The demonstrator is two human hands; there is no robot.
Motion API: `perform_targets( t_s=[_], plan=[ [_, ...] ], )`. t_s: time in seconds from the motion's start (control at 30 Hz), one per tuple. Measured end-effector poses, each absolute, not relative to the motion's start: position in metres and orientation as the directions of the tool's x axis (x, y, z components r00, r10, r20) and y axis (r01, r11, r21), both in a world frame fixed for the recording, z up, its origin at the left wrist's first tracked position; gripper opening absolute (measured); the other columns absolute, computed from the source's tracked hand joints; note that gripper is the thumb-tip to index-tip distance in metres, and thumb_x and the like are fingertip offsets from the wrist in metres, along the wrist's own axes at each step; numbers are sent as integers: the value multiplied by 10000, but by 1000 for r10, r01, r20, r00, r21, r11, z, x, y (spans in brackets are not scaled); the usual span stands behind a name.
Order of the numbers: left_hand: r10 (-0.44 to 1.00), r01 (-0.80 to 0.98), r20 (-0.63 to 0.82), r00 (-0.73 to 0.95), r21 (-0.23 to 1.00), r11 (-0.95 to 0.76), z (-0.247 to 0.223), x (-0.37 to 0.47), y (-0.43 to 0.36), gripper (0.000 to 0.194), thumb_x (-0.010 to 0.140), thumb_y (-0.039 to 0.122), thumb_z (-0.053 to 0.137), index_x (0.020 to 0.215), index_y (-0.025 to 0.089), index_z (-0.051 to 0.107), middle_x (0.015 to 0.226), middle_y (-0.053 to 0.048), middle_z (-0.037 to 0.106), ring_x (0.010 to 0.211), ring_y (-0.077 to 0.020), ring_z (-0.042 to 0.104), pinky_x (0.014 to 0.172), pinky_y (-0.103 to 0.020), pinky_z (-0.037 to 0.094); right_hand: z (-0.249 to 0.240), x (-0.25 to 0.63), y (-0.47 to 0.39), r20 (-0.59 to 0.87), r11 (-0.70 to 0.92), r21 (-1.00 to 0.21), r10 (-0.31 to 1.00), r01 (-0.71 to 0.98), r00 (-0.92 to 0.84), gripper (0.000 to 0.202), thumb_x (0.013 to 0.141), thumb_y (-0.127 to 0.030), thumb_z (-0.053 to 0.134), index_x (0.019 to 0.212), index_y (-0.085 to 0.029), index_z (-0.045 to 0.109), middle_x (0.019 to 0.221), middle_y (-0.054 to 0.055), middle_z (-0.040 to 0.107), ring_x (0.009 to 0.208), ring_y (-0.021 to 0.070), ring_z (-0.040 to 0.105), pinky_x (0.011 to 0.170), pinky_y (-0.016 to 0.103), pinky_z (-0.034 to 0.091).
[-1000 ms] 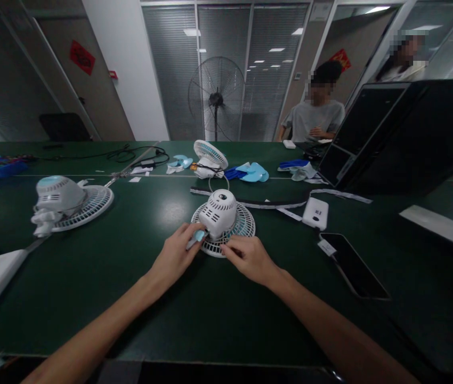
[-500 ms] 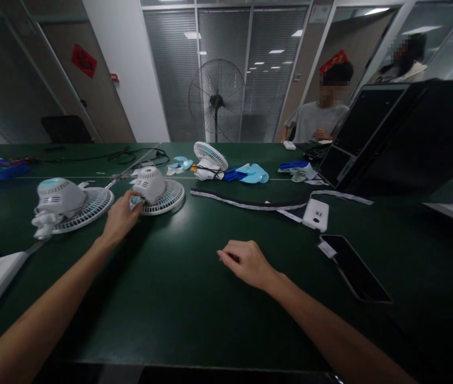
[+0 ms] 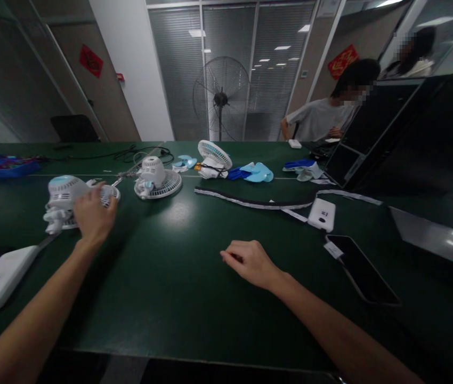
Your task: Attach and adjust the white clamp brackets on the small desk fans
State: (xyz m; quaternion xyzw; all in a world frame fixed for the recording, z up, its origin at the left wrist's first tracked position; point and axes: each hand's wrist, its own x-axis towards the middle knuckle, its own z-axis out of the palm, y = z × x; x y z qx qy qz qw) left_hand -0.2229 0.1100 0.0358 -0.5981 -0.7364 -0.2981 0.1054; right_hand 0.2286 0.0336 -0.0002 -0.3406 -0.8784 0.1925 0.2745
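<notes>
My left hand point(image 3: 94, 213) is over a small white fan point(image 3: 64, 192) lying face down at the left, and hides part of its round grille. The fingers are apart, reaching along the fan's body; whether they touch it I cannot tell. To the right of that hand, a second white fan point(image 3: 153, 173) rests on its grille with nothing holding it. My right hand point(image 3: 250, 261) lies loosely curled on the green table point(image 3: 178, 298), thumb against the fingers, and no object shows in it.
A third fan point(image 3: 212, 160) stands farther back, beside light-blue fan blades point(image 3: 259, 172). A dark strip point(image 3: 250, 203), a white power bank point(image 3: 322, 214) and a phone point(image 3: 364, 269) lie right. Another white power bank point(image 3: 2, 277) is left. A person point(image 3: 322, 120) sits behind a black case point(image 3: 402, 133).
My left hand has let go of the middle fan and moved left to the other fan. The middle fan sits slightly turned. My right hand has stayed put. The view has shifted a little.
</notes>
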Motion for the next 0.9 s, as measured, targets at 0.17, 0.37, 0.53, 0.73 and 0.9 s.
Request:
perform_targets(
  t_s=[0.17, 0.37, 0.53, 0.73, 0.9],
  plan=[
    [582, 825, 585, -564, 374, 423, 21, -278, 64, 675, 878, 355, 628, 1466, 86, 433, 1542, -248, 360, 1362, -432, 374, 1080, -592, 328, -1, 228, 33, 350, 701, -506, 699, 502, -624, 351, 1075, -329, 500, 835, -175, 704, 776, 4, 655, 644, 114, 565, 631, 256, 402],
    [570, 861, 657, -495, 281, 424, 8, -300, 66, 485, 955, 351, 492, 1374, 122, 576, 1416, -198, 533, 1275, -405, 468, 1029, -543, 420, 0, 230, 34, 350, 701, -503, 700, 505, -623, 346, 1076, -339, 499, 844, -179, 699, 782, 3, 658, 648, 116, 569, 631, 259, 403],
    [565, 892, 724, -396, 157, 424, 5, -300, 67, 458, 986, 346, 415, 1365, 142, 572, 1448, -195, 515, 1296, -409, 403, 994, -554, 396, -1, 229, 34, 342, 705, -495, 696, 508, -632, 334, 1074, -332, 504, 856, -180, 706, 794, 5, 662, 652, 117, 572, 631, 263, 406],
    [601, 873, 666, -442, 164, 460, 11, -285, 69, 477, 1034, 462, 327, 1397, 229, 532, 1464, -166, 471, 1220, -379, 452, 919, -468, 378, 0, 228, 32, 331, 706, -500, 691, 502, -642, 317, 1072, -330, 512, 876, -182, 713, 795, 1, 666, 645, 113, 571, 624, 257, 413],
    [612, 863, 635, -472, 192, 467, 12, -277, 72, 535, 1029, 574, 342, 1421, 254, 513, 1437, -183, 453, 1124, -375, 519, 866, -461, 405, 2, 229, 31, 329, 703, -500, 694, 506, -640, 319, 1070, -331, 516, 867, -183, 712, 788, 0, 663, 637, 110, 567, 619, 253, 414]
  ],
)
